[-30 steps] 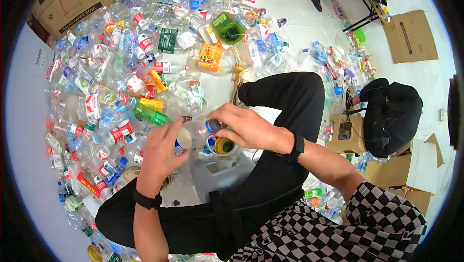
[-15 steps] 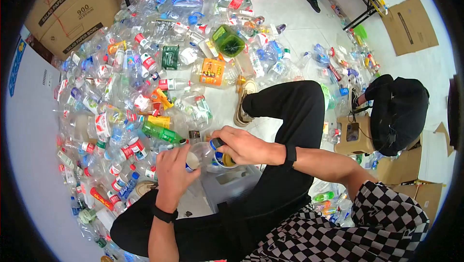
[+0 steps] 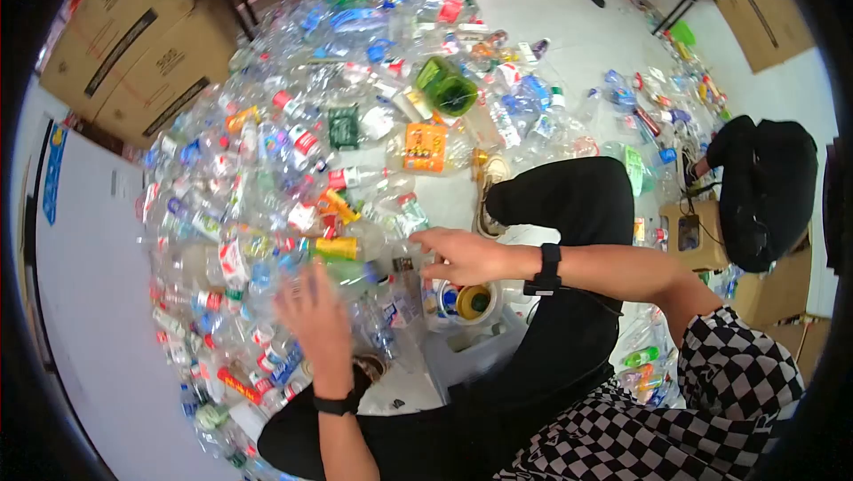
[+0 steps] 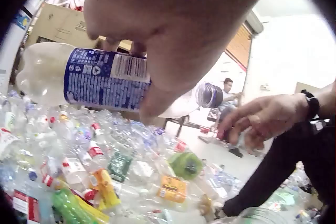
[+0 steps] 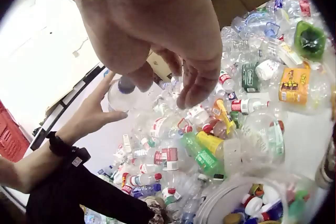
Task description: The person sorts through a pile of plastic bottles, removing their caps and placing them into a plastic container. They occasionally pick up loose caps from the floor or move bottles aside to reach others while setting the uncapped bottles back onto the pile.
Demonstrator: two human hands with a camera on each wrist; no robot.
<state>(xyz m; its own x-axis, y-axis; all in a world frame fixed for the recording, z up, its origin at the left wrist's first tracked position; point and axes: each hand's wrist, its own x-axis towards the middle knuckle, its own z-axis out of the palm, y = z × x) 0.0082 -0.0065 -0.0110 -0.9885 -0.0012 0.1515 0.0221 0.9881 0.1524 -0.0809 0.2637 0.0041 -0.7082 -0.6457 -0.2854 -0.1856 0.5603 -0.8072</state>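
Note:
In the left wrist view the left hand [image 4: 173, 35] grips a clear plastic bottle [image 4: 107, 79] with a blue label, lying sideways above the pile. Its dark cap [image 4: 212, 95] points towards the right hand [image 4: 260, 121]. The head view shows the left hand [image 3: 317, 321] blurred over the pile's near side. Across from it, the right hand [image 3: 466, 257] is above a round tub of caps [image 3: 468, 304], its fingers loosely bent around nothing. From the right wrist, the right hand [image 5: 152, 29] appears close up, with the left hand [image 5: 92, 111] beyond.
A large heap of bottles [image 3: 355, 130] spreads over the floor. Cardboard boxes [image 3: 133, 46] stand at the back left. A grey container [image 3: 475, 361] sits between the legs, beside the tub. On the right are a black bag [image 3: 769, 192] and a brown box [image 3: 697, 237].
The hands were close together at a bottle, the right one at its blue cap. Now they are apart, the right hand is empty, and the left holds a blue-labelled bottle. The head view has shifted.

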